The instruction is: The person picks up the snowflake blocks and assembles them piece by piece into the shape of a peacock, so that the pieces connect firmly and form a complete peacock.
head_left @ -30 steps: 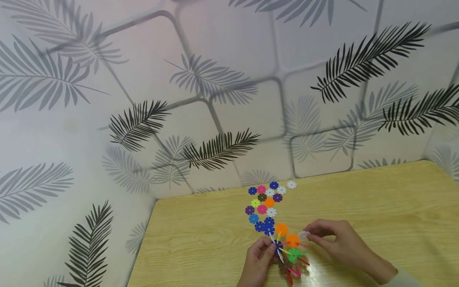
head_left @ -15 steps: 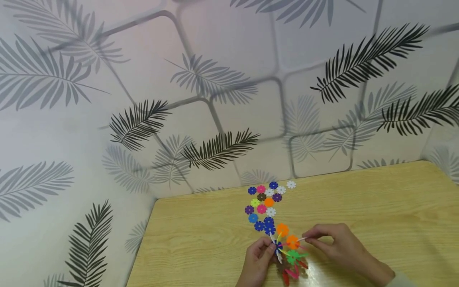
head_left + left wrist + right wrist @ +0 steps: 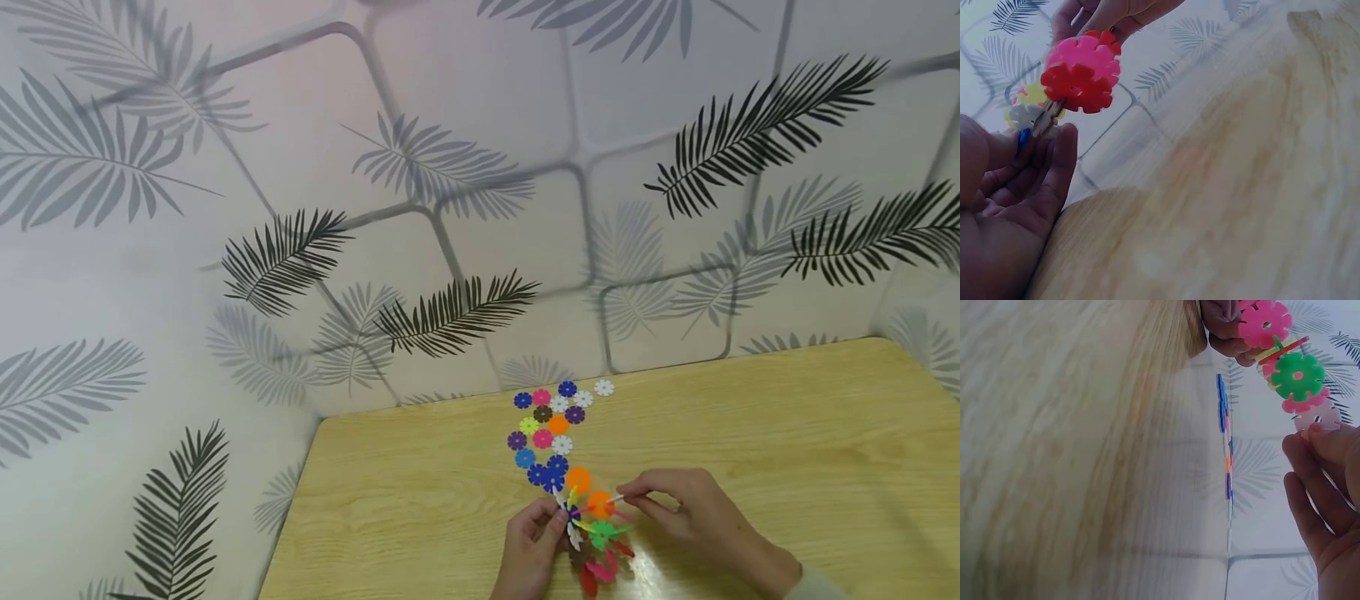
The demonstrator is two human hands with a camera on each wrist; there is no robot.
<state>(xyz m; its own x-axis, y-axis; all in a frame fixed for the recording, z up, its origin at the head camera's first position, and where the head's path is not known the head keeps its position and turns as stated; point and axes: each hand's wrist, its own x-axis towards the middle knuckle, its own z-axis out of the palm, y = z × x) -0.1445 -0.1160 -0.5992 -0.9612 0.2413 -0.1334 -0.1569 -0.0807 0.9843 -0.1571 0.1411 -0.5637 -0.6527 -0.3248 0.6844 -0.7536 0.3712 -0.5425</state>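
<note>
In the head view my left hand (image 3: 528, 546) grips a cluster of notched plastic discs joined at their slots, its thumb and fingers on a blue disc (image 3: 572, 512) at the hub. Around that hub, white, yellow, pink, red and green discs stick out at angles; the green disc (image 3: 1298, 376) and a red disc (image 3: 1079, 87) show best in the wrist views. My right hand (image 3: 693, 508) pinches a white translucent disc (image 3: 1319, 419) between thumb and fingertips, edge-on in the head view. That disc's edge is right at a pink disc (image 3: 1307, 402) of the cluster.
Loose discs, among them a brown disc (image 3: 543, 413) and a light blue disc (image 3: 525, 458), lie flat on the wood-grain table (image 3: 420, 500) beyond the left hand. Two orange discs (image 3: 578, 480) appear beside the cluster. A leaf-patterned wall (image 3: 465, 208) stands behind the table's back edge.
The right hand has brought the white disc leftward to the cluster and turned it from face-on to edge-on. The left hand keeps its grip; the cluster has tilted a little.
</note>
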